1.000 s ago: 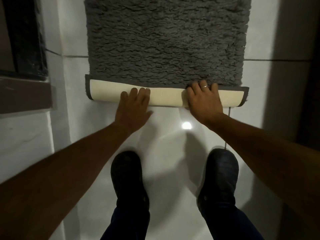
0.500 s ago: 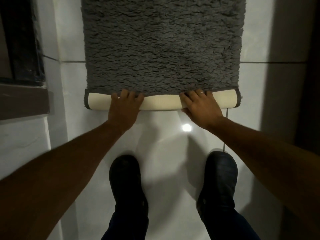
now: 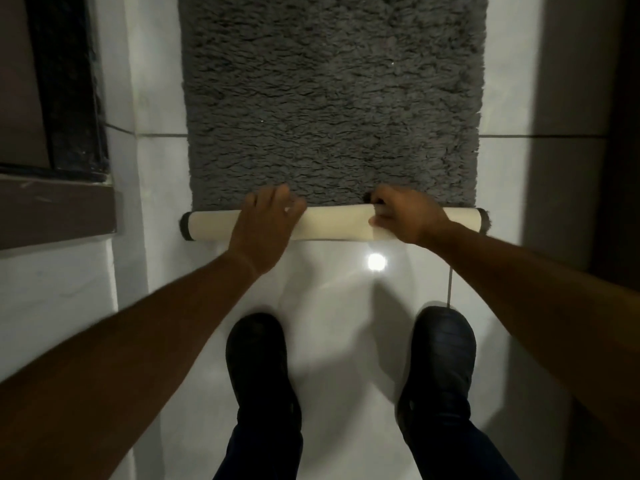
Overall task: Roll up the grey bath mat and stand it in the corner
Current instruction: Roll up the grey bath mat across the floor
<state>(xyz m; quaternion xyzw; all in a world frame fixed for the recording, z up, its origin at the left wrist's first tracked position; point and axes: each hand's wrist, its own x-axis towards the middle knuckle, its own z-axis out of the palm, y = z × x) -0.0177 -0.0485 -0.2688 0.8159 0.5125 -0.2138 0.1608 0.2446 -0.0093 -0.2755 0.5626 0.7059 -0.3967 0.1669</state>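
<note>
The grey bath mat lies flat on the white tiled floor, stretching away from me. Its near end is wound into a tight roll with the cream backing on the outside. My left hand rests across the roll left of the middle, fingers spread over its top. My right hand grips the roll right of the middle, fingers curled over the far side and thumb on the near side.
My two dark shoes stand on the glossy tile just behind the roll. A dark door frame and brown sill are on the left. A shadowed wall runs along the right.
The folded near end has been wound further into a rounder, tighter roll and pushed a little away from me. My right hand went from flat to curled around it.
</note>
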